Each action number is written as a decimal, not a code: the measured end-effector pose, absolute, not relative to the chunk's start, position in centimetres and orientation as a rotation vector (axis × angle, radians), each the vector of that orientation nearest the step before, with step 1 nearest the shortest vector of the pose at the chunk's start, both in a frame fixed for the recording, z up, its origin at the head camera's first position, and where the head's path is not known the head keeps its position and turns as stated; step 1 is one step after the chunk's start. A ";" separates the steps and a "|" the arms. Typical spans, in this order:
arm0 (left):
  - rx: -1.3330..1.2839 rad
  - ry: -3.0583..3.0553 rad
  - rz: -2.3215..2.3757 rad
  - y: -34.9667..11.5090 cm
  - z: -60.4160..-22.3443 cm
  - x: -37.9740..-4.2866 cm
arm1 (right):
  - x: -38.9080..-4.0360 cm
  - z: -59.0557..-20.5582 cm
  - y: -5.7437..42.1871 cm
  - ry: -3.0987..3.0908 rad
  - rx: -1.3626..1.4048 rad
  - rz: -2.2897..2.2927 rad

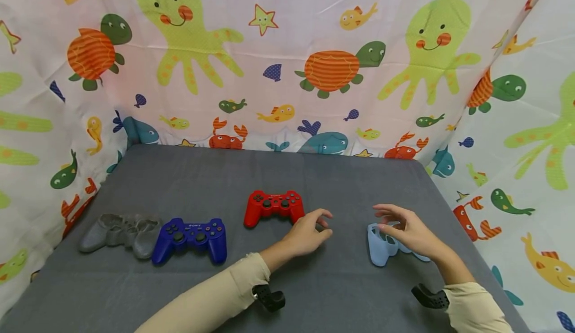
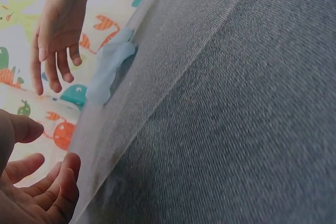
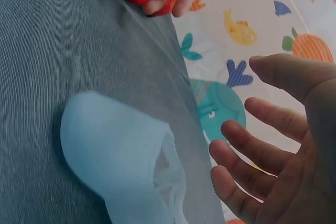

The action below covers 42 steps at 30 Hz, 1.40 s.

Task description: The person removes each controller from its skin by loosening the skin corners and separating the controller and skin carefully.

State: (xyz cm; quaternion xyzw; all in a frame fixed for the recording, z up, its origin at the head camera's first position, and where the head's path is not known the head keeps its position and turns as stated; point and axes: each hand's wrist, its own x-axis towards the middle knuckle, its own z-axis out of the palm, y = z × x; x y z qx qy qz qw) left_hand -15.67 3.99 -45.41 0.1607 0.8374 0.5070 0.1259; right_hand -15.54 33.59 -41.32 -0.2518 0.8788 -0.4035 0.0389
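In the head view a light blue silicone controller cover [image 1: 379,249] lies on the grey cloth at the right. Over it hovers my right hand [image 1: 412,230], fingers loosely bent and nothing in them; the hand hides part of the cover. The right wrist view shows this cover [image 3: 113,145] close up, with a hollow opening, beside the spread fingers. My left hand [image 1: 309,233] is held above the cloth, empty, its fingers relaxed. It is nearest to a red game controller [image 1: 275,204] and overlaps that controller's right grip in the head view.
Left of centre lies a dark blue game controller [image 1: 190,237], its left grip against a grey silicone controller cover [image 1: 145,240]. A grey cloth [image 1: 341,183] covers the table. Curtains [image 1: 278,38] with printed sea animals stand behind it and along both sides.
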 end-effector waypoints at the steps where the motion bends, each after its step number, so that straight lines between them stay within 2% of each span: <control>1: 0.466 2.434 1.480 3.8 -45.4 -15.7 | -15.5 -41.2 33.2 2.690 -0.776 -1.240; 23: 0.497 2.413 1.616 -1.4 -43.2 -15.7 | -16.9 -41.3 26.8 2.648 -0.759 -1.243; 42: 0.327 2.569 1.661 -6.8 -43.5 -15.6 | -18.4 -42.5 22.5 2.509 -0.733 -1.323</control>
